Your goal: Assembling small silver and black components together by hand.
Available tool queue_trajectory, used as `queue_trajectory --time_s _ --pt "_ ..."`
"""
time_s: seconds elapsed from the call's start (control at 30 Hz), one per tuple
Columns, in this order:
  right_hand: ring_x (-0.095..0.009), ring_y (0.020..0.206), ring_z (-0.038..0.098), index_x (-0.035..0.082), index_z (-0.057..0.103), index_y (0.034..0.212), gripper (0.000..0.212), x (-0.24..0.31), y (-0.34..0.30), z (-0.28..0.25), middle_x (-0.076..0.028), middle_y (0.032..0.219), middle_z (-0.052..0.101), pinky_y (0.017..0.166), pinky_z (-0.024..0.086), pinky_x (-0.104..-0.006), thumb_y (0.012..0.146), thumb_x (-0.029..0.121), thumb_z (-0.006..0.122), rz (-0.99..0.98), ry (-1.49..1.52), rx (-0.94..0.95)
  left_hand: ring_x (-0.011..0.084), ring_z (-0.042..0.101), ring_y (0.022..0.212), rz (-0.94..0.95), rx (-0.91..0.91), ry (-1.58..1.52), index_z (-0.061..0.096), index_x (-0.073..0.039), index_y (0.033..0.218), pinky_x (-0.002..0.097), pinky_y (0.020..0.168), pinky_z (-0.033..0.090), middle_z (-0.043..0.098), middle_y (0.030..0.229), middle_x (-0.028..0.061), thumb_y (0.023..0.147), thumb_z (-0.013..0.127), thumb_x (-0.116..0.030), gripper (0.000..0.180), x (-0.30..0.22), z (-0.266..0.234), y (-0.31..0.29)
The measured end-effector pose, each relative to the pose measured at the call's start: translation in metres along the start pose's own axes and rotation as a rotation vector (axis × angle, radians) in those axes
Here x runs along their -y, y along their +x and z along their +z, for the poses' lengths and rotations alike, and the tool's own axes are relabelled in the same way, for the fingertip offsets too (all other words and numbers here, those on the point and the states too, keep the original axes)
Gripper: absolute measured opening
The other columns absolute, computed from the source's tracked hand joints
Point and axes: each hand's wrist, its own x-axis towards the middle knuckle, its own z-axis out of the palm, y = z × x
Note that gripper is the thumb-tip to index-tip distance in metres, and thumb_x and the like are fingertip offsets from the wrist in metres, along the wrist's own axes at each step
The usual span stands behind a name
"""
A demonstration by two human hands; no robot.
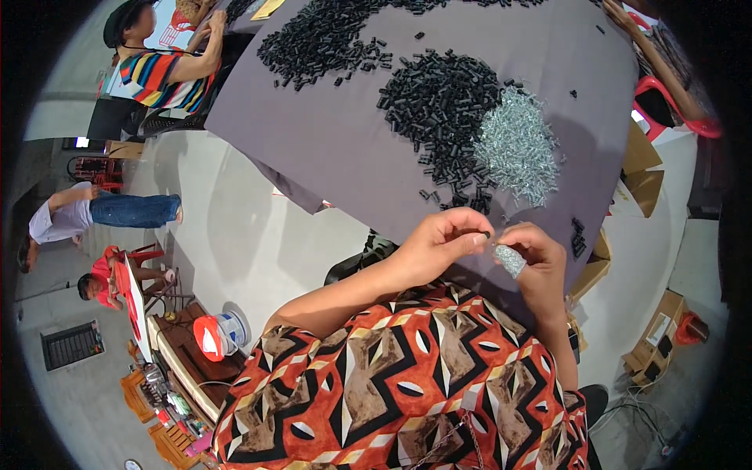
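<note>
My left hand pinches a small black tube piece at its fingertips, close to my right hand. My right hand is closed around a bunch of small silver metal pieces. Both hands hover over the near edge of a table under a grey cloth. Just beyond them lies a heap of black tube pieces, with a heap of silver metal pieces touching its right side. A few loose black pieces lie to the right of my right hand.
A second heap of black pieces lies farther back. A person in a striped shirt sits at the far left corner; another person's arm rests at the far right by a red chair. Cardboard boxes stand on the floor.
</note>
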Motion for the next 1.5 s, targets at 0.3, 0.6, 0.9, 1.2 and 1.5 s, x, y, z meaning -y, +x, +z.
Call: queue_trajectory --time_s 0.3,0.6,0.9,1.2,1.5 --pt "-0.010 0.090 0.062 -0.001 0.068 0.101 0.020 -0.002 -0.001 0.004 -0.005 0.101 0.066 0.078 0.048 -0.0223 0.083 -0.009 0.068 -0.037 0.000 -0.022 0.0064 0.061 0.079 -0.115 -0.059 -0.215 0.065 -0.003 0.111 0.0226 0.075 0.052 0.066 0.091 -0.0009 0.099 0.063 -0.008 0.014 -0.001 -0.003 0.006" --pt "-0.010 0.086 0.063 -0.001 0.069 0.098 0.017 -0.001 -0.003 0.003 -0.004 0.097 0.066 0.075 0.049 -0.0229 0.082 -0.007 0.070 -0.026 -0.039 -0.026 0.0098 0.068 0.082 -0.238 0.050 -0.161 0.064 -0.001 0.111 0.0238 0.076 0.057 0.071 0.097 0.0048 0.099 0.063 -0.007 0.014 0.003 -0.005 -0.001" --pt "-0.027 0.082 0.067 0.003 0.072 0.101 0.030 0.012 -0.005 0.011 -0.012 0.094 0.068 0.072 0.052 -0.0318 0.074 -0.008 0.066 -0.202 -0.394 0.159 0.0090 0.068 0.079 -0.368 0.136 -0.130 0.067 -0.001 0.110 0.0230 0.074 0.056 0.072 0.094 0.0032 0.097 0.066 -0.004 0.013 0.017 -0.011 -0.024" --pt "-0.035 0.090 0.065 0.001 0.069 0.108 0.044 0.012 0.006 0.008 -0.017 0.101 0.064 0.080 0.053 -0.0375 0.068 -0.010 0.056 -0.162 -0.550 0.199 0.0098 0.068 0.073 -0.278 -0.091 -0.117 0.061 0.000 0.105 0.0228 0.066 0.056 0.071 0.090 0.0057 0.098 0.059 -0.001 0.007 0.018 -0.016 -0.031" --pt "-0.033 0.094 0.063 0.001 0.065 0.097 0.016 0.001 0.023 0.036 -0.012 0.105 0.060 0.078 0.054 -0.0430 0.082 0.001 0.059 -0.367 -1.022 0.214 0.0099 0.069 0.072 -0.210 -0.182 -0.031 0.063 0.000 0.108 0.0230 0.066 0.058 0.073 0.091 0.0083 0.098 0.063 -0.005 0.011 0.008 -0.029 -0.024"
